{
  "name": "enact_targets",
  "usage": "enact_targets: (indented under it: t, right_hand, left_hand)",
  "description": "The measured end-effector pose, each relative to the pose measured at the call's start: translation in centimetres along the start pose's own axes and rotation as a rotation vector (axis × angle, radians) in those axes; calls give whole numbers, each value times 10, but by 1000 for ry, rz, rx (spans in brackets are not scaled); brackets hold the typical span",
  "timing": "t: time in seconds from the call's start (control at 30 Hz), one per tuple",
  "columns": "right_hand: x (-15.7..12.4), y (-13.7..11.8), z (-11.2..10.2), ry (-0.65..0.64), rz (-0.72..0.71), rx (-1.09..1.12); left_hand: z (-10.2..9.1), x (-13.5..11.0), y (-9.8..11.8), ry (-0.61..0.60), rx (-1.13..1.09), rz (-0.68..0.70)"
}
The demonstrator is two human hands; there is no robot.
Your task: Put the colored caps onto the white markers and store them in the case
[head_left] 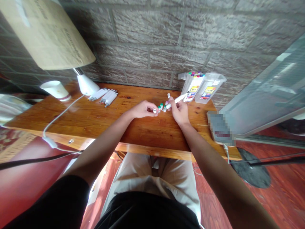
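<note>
In my right hand [180, 112] is a white marker [180, 98], held at a slant with one end down toward the tabletop. My left hand [144, 109] pinches a small white marker cap [154, 111] between thumb and fingers. Between the two hands stand several small caps, among them a green-topped cap [161, 105]. A pale cap [169, 95] stands just beyond my right fingers. Behind my right hand, a clear plastic case [192, 86] holds several markers with coloured ends upright. Next to it is a second clear case [206, 90], tilted outward.
On the wooden table [143, 133], several markers [105, 95] lie at the back left. A lamp [86, 84] and a paper cup [56, 90] stand farther left, with a white cable [63, 113]. A blurred phone-like device [220, 128] is plugged in at right. A stone wall [147, 44] rises behind.
</note>
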State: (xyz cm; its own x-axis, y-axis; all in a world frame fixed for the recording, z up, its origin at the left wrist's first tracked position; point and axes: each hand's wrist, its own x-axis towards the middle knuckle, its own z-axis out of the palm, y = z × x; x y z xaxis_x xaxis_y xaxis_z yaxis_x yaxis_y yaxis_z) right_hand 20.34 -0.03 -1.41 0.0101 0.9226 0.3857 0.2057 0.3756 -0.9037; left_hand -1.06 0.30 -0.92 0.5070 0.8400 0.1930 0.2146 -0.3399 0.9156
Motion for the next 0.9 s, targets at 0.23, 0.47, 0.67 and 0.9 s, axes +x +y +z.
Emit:
enact_targets:
  t: [0.23,0.47,0.67,0.9]
  right_hand:
    - [0,1,2,-4,-34,2]
    - [1,1,2,7,-38,45]
    - [1,1,2,14,-57,58]
    - [2,2,2,20,-50,57]
  left_hand:
    - [-3,0,-3,-57,53,-21]
    - [-5,0,-2,-120,165,-5]
    - [-4,1,-5,-93,154,0]
    - [-5,1,-4,-123,222,43]
